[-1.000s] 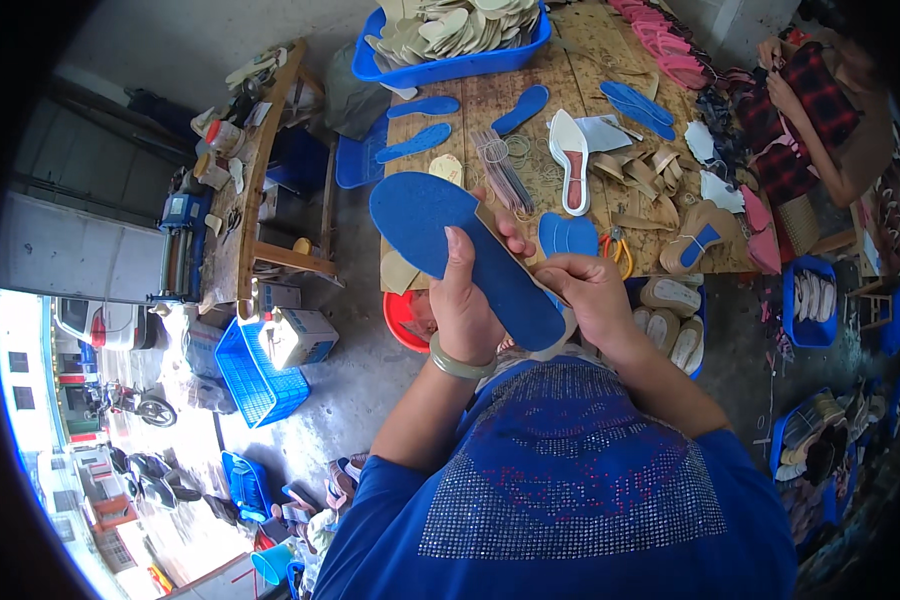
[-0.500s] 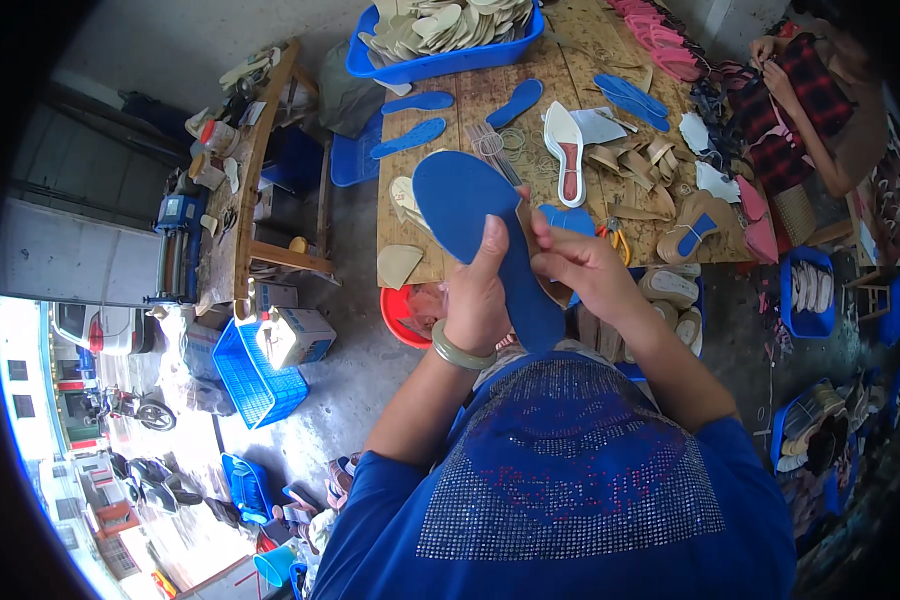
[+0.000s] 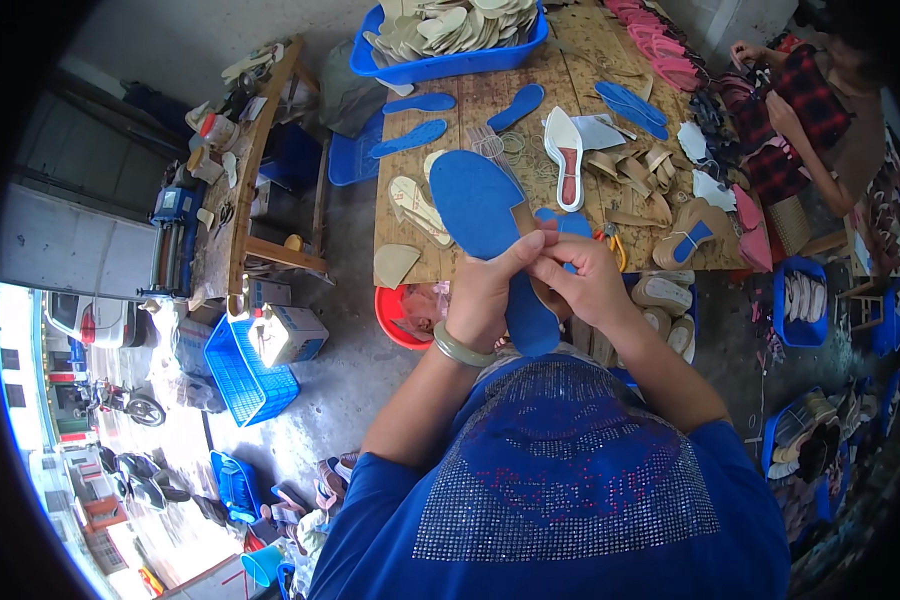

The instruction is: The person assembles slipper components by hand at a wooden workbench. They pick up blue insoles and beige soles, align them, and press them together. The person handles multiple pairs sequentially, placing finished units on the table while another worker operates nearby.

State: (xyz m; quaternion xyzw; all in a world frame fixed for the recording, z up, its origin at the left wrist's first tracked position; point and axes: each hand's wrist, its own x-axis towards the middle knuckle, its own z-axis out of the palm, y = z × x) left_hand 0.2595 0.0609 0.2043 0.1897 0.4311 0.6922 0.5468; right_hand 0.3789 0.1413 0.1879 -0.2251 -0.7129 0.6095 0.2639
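Observation:
A blue shoe insole [image 3: 475,200] is held in front of me, its wide toe end up and its narrower heel end close to my shirt. My left hand [image 3: 482,298] is closed around its middle, with the thumb lying across the blue face. My right hand [image 3: 582,280] is closed at the insole's right edge, its thumb and fingers pinching beside my left thumb. A tan layer [image 3: 521,218] shows along that edge; whether it is separate from the insole I cannot tell. Fingers hide what lies in the pinch.
On the wooden table [image 3: 450,250] lie several blue insoles [image 3: 630,108], a white sole-shaped piece [image 3: 564,150], tan scraps [image 3: 635,170] and orange-handled pliers [image 3: 616,245]. A blue tub [image 3: 450,68] of insole pieces stands behind. A co-worker [image 3: 810,110] sits at right. A red basin [image 3: 395,318] is below the table edge.
The insole has shifted slightly right and turned in my hands. My right hand has moved left and down along its edge, coming against my left thumb.

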